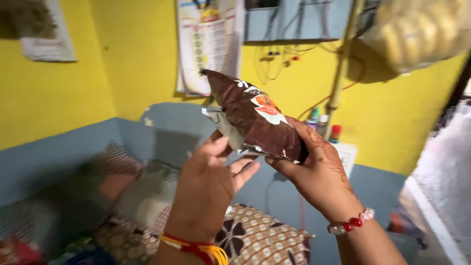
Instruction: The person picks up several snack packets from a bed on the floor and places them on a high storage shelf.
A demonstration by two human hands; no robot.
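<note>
- Both hands are up in front of the yellow wall (pixel 64 93), holding a brown snack packet (pixel 257 122) in mid-air, well above the bed (pixel 255 235) with its flowered cover.
- The right hand (pixel 319 172) has the packet cradled from below and behind, its grip closed around the lower end, so it carries most of the load.
- The left hand (pixel 208 181) pinches the silvery torn flap at the packet's lower left edge between thumb and fingers, so that grip is closed on the packet too.
- The packet tilts up and to the left, with its top corner pointing toward the calendar (pixel 206 44) on the wall.
- As for handling, it looks like thin crinkly foil: light, soft and a bit slick. I'd guess it buckles if squeezed in the middle, and whatever is inside could crush.
- The best places to hold look like the sealed seams at the ends or the flap edge, where the foil is doubled and stiffer.
- Behind the hands are some small bottles (pixel 324 125) on a ledge, and a blurry clear bag (pixel 417 29) hangs at top right.
- I can't tell how full the packet is.
</note>
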